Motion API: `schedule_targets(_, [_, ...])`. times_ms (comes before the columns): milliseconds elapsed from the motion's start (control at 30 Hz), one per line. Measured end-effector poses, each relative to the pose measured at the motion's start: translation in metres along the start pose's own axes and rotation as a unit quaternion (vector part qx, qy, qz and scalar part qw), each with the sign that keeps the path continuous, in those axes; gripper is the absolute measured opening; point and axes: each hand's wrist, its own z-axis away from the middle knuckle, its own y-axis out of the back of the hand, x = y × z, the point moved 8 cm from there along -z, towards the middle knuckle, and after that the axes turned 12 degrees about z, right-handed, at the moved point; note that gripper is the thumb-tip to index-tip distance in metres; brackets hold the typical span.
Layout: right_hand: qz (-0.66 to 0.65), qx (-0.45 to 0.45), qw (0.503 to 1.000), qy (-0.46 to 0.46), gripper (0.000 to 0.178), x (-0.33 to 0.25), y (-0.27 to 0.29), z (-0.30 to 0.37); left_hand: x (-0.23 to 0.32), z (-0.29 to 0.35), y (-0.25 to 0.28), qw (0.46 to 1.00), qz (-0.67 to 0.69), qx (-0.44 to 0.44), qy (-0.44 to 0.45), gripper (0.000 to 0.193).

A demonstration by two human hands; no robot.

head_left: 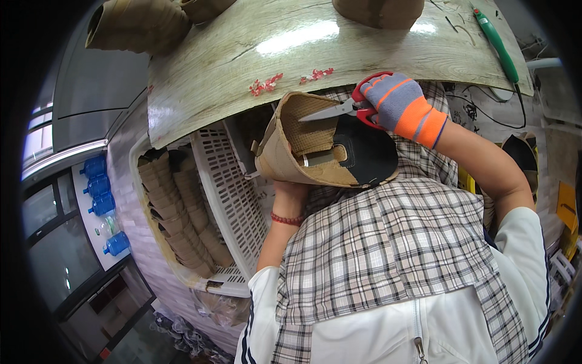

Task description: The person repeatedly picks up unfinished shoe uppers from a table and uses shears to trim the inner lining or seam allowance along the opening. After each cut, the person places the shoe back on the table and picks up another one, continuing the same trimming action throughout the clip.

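A tan and black boot upper (279, 159), with a mesh lining and its opening facing me, is held over my lap below the table edge. My left hand (292, 190) grips it from underneath on the left side; most of its fingers are hidden behind the material. My right hand (394, 102), in a grey and orange glove, is closed around the red handles of a pair of scissors (330, 111). Their blades point left, across the mouth of the upper. Whether the blades touch the lining, I cannot tell.
Ahead is a wood-patterned table (212, 85) with red and white scraps (265, 85) near its edge. More tan uppers (379, 11) stand at its back. A green corded tool (496, 45) lies right. Left is a white plastic crate (233, 200) beside stacked tan uppers (179, 212).
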Motion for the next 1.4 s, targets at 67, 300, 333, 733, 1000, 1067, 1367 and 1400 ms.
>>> schedule_targets(67, [0.003,0.014,1.000,0.018,0.030,-0.008,0.006,-0.002,-0.001,-0.001,0.005,1.000,-0.022,0.000,-0.003,0.054])
schedule_targets(300, [-0.023,0.043,0.998,0.048,0.028,-0.017,-0.004,-0.006,0.010,0.007,-0.009,0.989,-0.109,0.068,-0.067,0.055])
schedule_targets(333, [-0.025,0.026,0.999,0.037,0.028,-0.015,-0.007,-0.006,0.009,0.006,-0.007,0.991,-0.103,0.062,-0.058,0.053])
schedule_targets(733, [-0.048,0.015,0.999,0.012,0.036,0.013,-0.015,0.042,0.000,-0.006,0.018,1.000,0.014,0.006,-0.005,0.041])
schedule_targets(1000, [-0.038,0.017,0.999,-0.018,0.033,0.022,-0.040,0.049,0.003,0.004,0.008,0.999,-0.009,0.023,-0.030,0.040])
schedule_targets(1067, [-0.049,0.012,0.998,-0.039,0.033,0.031,-0.043,0.055,0.002,0.003,0.008,0.999,0.004,0.030,-0.027,0.042])
schedule_targets(1367, [-0.104,-0.014,0.993,-0.053,0.029,0.021,-0.038,0.039,0.024,0.002,-0.003,0.991,-0.021,-0.084,-0.106,0.048])
schedule_targets(1400, [-0.116,-0.018,0.991,-0.069,0.029,0.019,-0.035,0.041,0.040,-0.009,0.050,0.995,0.000,-0.037,-0.094,0.045])
